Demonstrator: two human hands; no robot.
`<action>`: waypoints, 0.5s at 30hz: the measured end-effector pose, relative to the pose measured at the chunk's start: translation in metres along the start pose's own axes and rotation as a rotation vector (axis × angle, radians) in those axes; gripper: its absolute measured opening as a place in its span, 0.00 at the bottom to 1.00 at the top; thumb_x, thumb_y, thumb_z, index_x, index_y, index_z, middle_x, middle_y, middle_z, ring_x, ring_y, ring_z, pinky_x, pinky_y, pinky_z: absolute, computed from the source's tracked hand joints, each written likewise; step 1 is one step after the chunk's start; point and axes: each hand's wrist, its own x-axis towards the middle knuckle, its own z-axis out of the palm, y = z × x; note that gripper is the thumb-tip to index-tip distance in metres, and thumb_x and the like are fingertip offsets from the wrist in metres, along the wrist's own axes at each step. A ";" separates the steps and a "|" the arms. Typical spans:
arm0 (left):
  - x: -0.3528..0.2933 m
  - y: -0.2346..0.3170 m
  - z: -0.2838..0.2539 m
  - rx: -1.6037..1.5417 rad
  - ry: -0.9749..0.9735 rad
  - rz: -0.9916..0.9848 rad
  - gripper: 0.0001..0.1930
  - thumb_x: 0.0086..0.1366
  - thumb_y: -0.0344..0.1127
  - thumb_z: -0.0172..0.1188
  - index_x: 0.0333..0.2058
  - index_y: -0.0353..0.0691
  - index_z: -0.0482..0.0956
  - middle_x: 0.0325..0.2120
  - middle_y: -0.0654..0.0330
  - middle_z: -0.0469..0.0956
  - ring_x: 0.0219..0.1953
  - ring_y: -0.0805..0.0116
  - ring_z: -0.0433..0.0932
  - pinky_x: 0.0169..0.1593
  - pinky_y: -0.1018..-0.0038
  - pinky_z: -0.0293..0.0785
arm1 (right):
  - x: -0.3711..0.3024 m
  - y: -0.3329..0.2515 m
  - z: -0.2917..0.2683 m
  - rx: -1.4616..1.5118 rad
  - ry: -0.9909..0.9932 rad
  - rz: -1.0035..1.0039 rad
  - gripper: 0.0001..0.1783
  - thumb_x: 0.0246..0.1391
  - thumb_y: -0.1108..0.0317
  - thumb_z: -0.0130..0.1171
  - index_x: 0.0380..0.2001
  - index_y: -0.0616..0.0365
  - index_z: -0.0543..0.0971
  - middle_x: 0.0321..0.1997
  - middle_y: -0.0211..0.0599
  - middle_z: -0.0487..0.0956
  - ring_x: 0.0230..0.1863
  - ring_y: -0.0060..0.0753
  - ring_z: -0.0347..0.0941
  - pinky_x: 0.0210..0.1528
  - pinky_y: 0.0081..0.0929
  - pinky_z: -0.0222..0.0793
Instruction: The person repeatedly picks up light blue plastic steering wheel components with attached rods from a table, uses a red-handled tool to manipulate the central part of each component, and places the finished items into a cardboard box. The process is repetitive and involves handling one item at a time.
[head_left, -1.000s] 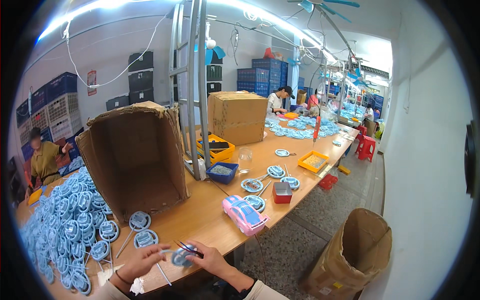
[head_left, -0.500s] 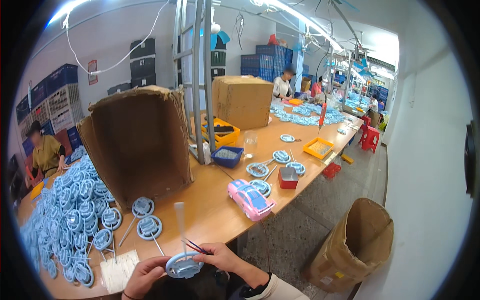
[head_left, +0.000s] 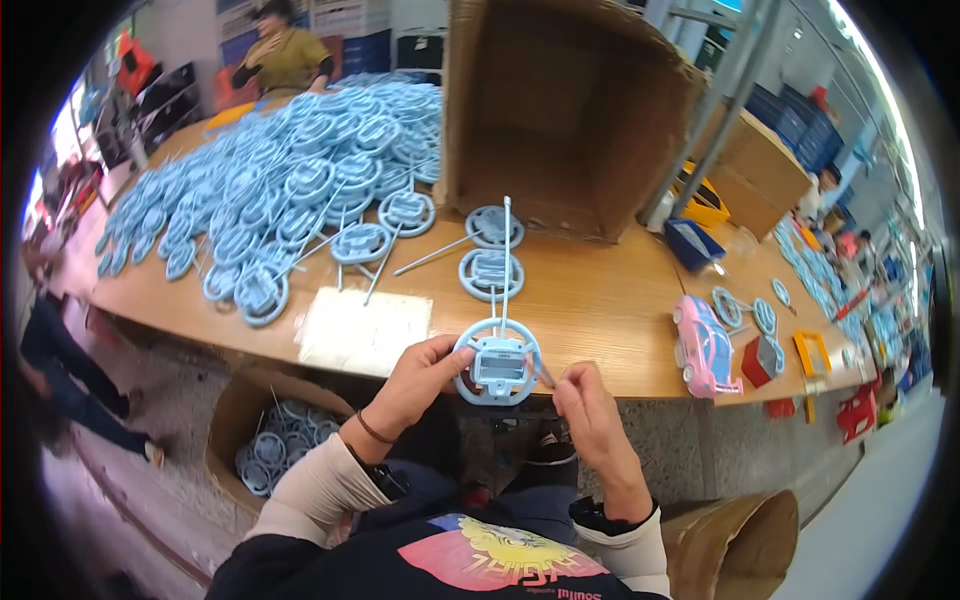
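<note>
My left hand [head_left: 415, 385] grips the left rim of a light blue toy steering wheel [head_left: 507, 338], thumb on top. The wheel faces up at the table's front edge, showing a rectangular recess in its middle, and a long thin rod [head_left: 507, 250] stretches away from it. Just right of the wheel is my right hand [head_left: 592, 410], its thumb and forefinger pinched together. Something thin and dark runs between those fingertips and the rim; its kind is unclear. Two similar wheels lie beyond, the nearer one [head_left: 490, 272] in line with the held one.
A big heap of blue toy wheels [head_left: 290, 180] covers the table's left side, near a white sheet [head_left: 365, 328]. Behind stands an open carton [head_left: 570, 120]. To the right are a pink toy car [head_left: 703, 345] and a red box [head_left: 762, 360]. Cartons [head_left: 225, 440] stand on the floor.
The view has swung left and down. My left hand still holds the wheel, now with its recess plainly facing up. My right hand has come off the rim to its right side.
</note>
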 end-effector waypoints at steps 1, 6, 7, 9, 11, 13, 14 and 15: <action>-0.001 -0.002 -0.007 0.012 0.019 0.010 0.14 0.63 0.36 0.52 0.43 0.33 0.72 0.30 0.63 0.76 0.30 0.77 0.75 0.35 0.80 0.74 | 0.002 -0.004 0.004 -0.093 -0.040 -0.034 0.11 0.55 0.63 0.50 0.33 0.59 0.66 0.22 0.39 0.73 0.25 0.38 0.71 0.27 0.30 0.64; -0.008 -0.005 -0.020 -0.017 0.054 0.035 0.15 0.62 0.35 0.52 0.44 0.33 0.72 0.30 0.64 0.76 0.30 0.79 0.74 0.33 0.81 0.73 | 0.014 -0.009 0.015 -0.366 -0.133 -0.077 0.12 0.52 0.61 0.53 0.29 0.58 0.68 0.23 0.42 0.74 0.26 0.48 0.71 0.27 0.35 0.65; -0.009 -0.006 -0.020 -0.024 0.064 0.040 0.15 0.62 0.35 0.53 0.44 0.33 0.72 0.29 0.64 0.75 0.29 0.79 0.74 0.33 0.82 0.73 | 0.015 -0.009 0.015 -0.355 -0.145 -0.086 0.12 0.52 0.61 0.54 0.29 0.58 0.68 0.23 0.41 0.74 0.26 0.48 0.71 0.27 0.35 0.65; -0.009 -0.011 -0.020 -0.079 0.077 0.036 0.15 0.62 0.34 0.52 0.45 0.32 0.71 0.31 0.62 0.76 0.31 0.77 0.75 0.36 0.80 0.74 | 0.017 -0.008 0.017 -0.334 -0.166 -0.108 0.12 0.51 0.61 0.55 0.28 0.58 0.68 0.22 0.40 0.74 0.26 0.47 0.72 0.26 0.35 0.65; -0.010 -0.012 -0.018 -0.120 0.081 0.035 0.15 0.63 0.34 0.52 0.45 0.32 0.71 0.32 0.62 0.76 0.32 0.76 0.75 0.37 0.79 0.75 | 0.017 -0.008 0.019 -0.315 -0.166 -0.101 0.11 0.50 0.62 0.55 0.27 0.58 0.68 0.22 0.40 0.74 0.25 0.46 0.72 0.26 0.35 0.64; -0.010 -0.011 -0.015 -0.147 0.075 0.034 0.14 0.63 0.34 0.52 0.45 0.32 0.71 0.32 0.62 0.75 0.32 0.77 0.74 0.36 0.80 0.74 | 0.017 -0.008 0.021 -0.289 -0.175 -0.089 0.11 0.50 0.63 0.56 0.27 0.58 0.69 0.22 0.41 0.74 0.25 0.45 0.72 0.26 0.34 0.64; -0.011 -0.013 -0.015 -0.147 0.072 0.037 0.14 0.63 0.34 0.51 0.45 0.32 0.71 0.33 0.62 0.75 0.33 0.76 0.75 0.37 0.79 0.74 | 0.018 -0.009 0.022 -0.272 -0.187 -0.081 0.10 0.50 0.64 0.56 0.27 0.58 0.69 0.22 0.41 0.74 0.25 0.45 0.72 0.26 0.34 0.64; -0.010 -0.015 -0.015 -0.146 0.063 0.037 0.15 0.63 0.33 0.51 0.45 0.31 0.71 0.34 0.61 0.75 0.33 0.75 0.75 0.38 0.78 0.75 | 0.018 -0.008 0.021 -0.254 -0.192 -0.069 0.10 0.50 0.64 0.56 0.27 0.58 0.69 0.21 0.41 0.74 0.25 0.45 0.72 0.26 0.33 0.64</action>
